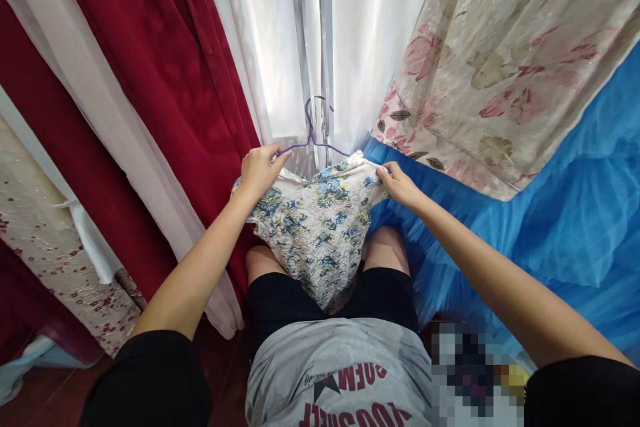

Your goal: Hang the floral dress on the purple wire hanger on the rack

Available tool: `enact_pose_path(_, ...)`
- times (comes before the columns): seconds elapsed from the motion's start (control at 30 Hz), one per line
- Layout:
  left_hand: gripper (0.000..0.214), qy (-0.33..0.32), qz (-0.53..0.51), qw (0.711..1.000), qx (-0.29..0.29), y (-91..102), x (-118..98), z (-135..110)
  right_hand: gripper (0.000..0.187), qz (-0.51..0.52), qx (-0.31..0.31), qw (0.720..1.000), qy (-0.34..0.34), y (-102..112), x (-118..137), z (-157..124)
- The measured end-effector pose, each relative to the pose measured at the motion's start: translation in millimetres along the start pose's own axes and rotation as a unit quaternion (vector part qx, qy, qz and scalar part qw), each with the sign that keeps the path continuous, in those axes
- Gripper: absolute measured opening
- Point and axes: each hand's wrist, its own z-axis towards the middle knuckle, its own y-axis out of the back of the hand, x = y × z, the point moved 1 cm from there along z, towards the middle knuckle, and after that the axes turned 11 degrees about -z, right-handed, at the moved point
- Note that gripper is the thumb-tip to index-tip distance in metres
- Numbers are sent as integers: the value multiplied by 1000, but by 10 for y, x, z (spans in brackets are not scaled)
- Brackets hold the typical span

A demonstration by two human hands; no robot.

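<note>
A white garment with blue and yellow flowers (320,227) hangs on a thin purple wire hanger (313,137) in front of me, draping down between my knees. My left hand (260,170) is closed on the garment's left shoulder, right at the hanger's arm. My right hand (397,183) pinches the garment's right shoulder edge. The hanger's hook rests by a metal window frame (324,60).
Dark red curtain (165,100) and white sheer fabric (100,127) hang at left. White sheer curtain (270,40) covers the window. A beige floral curtain (500,60) hangs upper right, blue tulle (560,227) below it. Reddish wood floor at bottom left.
</note>
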Motion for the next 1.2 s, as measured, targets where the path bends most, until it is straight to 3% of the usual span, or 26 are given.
enact_pose_path(0.1,36,6,-13,1000,-3,11,-2,13,54,73,-6,996,43,65,-8,40)
enact_pose_path(0.2,37,14,-20,1000,-8,36,-11,76,50,169,-54,982,68,230,83,58)
enact_pose_path(0.33,36,28,-22,999,-24,65,52,174,46,210,-100,970,67,408,434,126)
enact_pose_path(0.4,39,46,-7,998,-39,54,155,169,46,204,-93,971,88,428,710,45)
enact_pose_path(0.47,45,78,-25,994,-67,8,291,100,45,190,-21,971,146,395,1029,-196)
enact_pose_path(0.53,53,120,-104,982,-102,-73,424,-21,42,161,139,947,242,317,1336,-569)
enact_pose_path(0.6,56,163,-217,952,-142,-162,513,-162,34,131,308,870,363,229,1549,-957)
enact_pose_path(0.67,57,204,-328,906,-176,-225,530,-286,37,96,365,823,424,156,1599,-1196)
enact_pose_path(0.73,55,232,-434,853,-175,-255,457,-374,36,57,332,836,434,90,1492,-1222)
enact_pose_path(0.8,52,243,-537,795,-142,-273,292,-440,38,4,236,881,410,17,1292,-1098)
enact_pose_path(0.87,50,247,-619,740,-96,-315,41,-510,60,-53,130,912,385,-72,1094,-952)
enact_pose_path(0.93,46,254,-675,692,-41,-401,-271,-596,89,-92,74,916,382,-180,970,-885)
enact_pose_path(1.0,39,252,-711,657,21,-512,-597,-688,102,-100,67,908,401,-278,924,-919)
enact_pose_path(1.07,33,234,-737,631,55,-605,-874,-762,104,-95,68,901,417,-333,906,-1012)
enact_pose_path(1.2,29,205,-770,597,91,-682,-1152,-801,105,-86,63,899,424,-302,805,-1183)
